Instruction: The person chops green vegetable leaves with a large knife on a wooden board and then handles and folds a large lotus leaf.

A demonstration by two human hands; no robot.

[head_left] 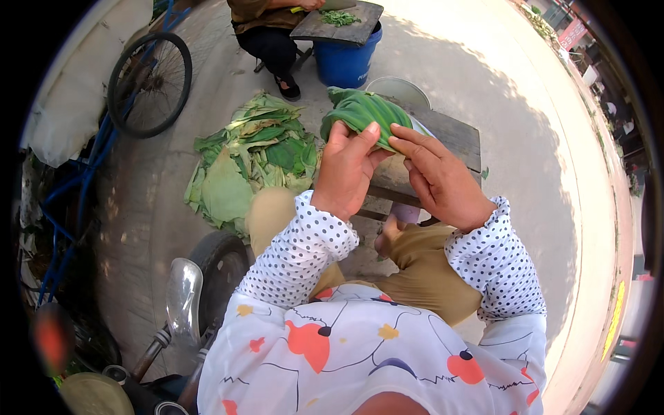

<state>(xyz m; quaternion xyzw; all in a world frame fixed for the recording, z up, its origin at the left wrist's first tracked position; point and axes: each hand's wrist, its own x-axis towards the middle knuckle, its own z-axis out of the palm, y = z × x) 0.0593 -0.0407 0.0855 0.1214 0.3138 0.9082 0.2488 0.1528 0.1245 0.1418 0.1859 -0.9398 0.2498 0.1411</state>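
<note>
A thick bundle of broad green leaves [365, 111], rolled or folded over, is held in front of me above the wooden board [462, 142]. My left hand [348, 169] is closed on the bundle's near edge, its thumb pressed against the leaf. The fingers of my right hand [443, 180] lie together over the bundle's right side and hold it too. A white edge shows at the bundle's right end; what it belongs to is hidden. To the left, on the ground, lies a heap of loose leaves [259, 162], some green, some yellowed.
Across from me a person [261, 34] cuts greens [339, 19] on a board set over a blue bucket [349, 59]. A pale round basin [401, 88] stands behind my board. Left are a bicycle wheel [150, 84] on a blue frame and a small black tyre [220, 259].
</note>
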